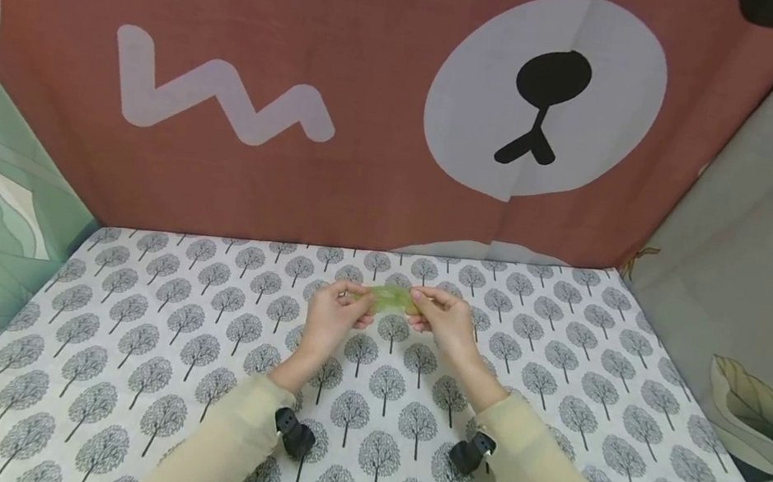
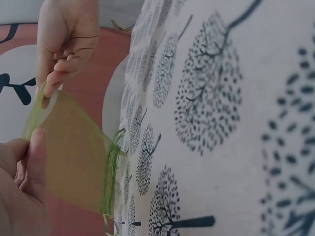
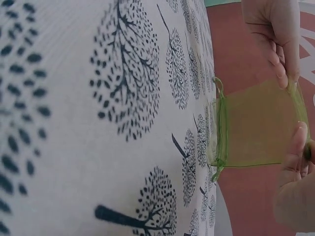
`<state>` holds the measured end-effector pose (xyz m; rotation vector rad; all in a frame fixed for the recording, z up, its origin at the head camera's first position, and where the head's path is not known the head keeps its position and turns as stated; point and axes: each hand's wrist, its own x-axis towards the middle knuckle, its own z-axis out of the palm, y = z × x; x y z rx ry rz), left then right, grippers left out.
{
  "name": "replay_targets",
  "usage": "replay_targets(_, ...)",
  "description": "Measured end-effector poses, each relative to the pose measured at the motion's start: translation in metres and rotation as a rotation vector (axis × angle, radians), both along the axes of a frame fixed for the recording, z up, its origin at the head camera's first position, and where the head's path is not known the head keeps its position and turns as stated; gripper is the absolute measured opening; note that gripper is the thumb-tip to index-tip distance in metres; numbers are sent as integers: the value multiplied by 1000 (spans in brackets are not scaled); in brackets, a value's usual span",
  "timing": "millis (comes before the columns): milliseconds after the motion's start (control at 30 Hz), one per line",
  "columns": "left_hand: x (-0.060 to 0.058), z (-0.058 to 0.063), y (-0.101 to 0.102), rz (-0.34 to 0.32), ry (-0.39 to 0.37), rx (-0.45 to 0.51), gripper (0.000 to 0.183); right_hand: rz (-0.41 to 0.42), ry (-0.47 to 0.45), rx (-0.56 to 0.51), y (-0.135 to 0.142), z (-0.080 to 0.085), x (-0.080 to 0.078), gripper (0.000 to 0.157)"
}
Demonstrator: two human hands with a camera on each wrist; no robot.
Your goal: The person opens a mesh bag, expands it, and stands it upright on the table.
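I see a sheer green pouch (image 1: 391,300) held up between two bare hands, about midway between the left and right edges of the worktop (image 1: 113,367) and nearer its far edge than its near one. The left hand (image 1: 334,312) pinches one upper corner between thumb and fingers; the right hand (image 1: 447,323) pinches the opposite upper corner the same way, so I read both grips as clamped on the cloth. The edge between them runs from one hand to the other. From the wrist cameras I get the pouch's full length: it hangs down from the fingers, thin enough for the reddish backdrop (image 1: 216,174) to show through, and the green drawstring cords (image 3: 221,130) gather at its lower end, close to the tree-print cover (whether they touch it, I cannot tell from here).

Pale yellow sleeves (image 1: 217,441) cover both forearms, which reach in from the worktop's near edge. A small black device (image 1: 295,434) sits at the left cuff and a matching black device (image 1: 470,453) at the right. Beyond the far edge I have the backdrop with its white muzzle print (image 1: 480,113), and a grey leaf-patterned curtain (image 1: 753,246) along the right edge.
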<state>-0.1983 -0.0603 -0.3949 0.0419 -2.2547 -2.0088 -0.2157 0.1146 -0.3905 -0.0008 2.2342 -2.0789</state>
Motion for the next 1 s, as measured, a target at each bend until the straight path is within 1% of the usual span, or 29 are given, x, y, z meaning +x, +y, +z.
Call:
replay_targets(67, 0, 1, 0, -2, 7, -27, 16, 13, 3, 12, 0, 0, 0, 33)
replay_targets(167, 0, 0, -2, -7, 17, -58, 16, 54, 12, 33, 2, 1, 0, 34)
replay_targets(267, -1, 0, -3, -6, 13, -62, 17, 89, 42, 53, 4, 2, -1, 37)
replay_targets(333, -2, 1, -4, -9, 7, -53, 18, 92, 51, 65, 6, 3, 0, 39)
replay_targets(400, -1, 0, -4, -13, -2, -41, 20, 80, 50, 74, 6, 4, 0, 41)
replay_targets(500, -1, -1, -4, -10, -9, -57, 22, 57, 22, 73, 6, 4, 1, 40)
replay_targets(667, -1, -2, -4, 20, -16, -75, 25, 34, 10, 81, 5, 3, -1, 37)
replay_targets(833, -2, 0, -4, 36, -3, -79, 27, 20, 15, 86, 3, 3, -2, 33)
replay_targets(1000, -1, 1, -4, 45, 26, -85, 26, 15, 15, 116, 1, 3, -3, 30)
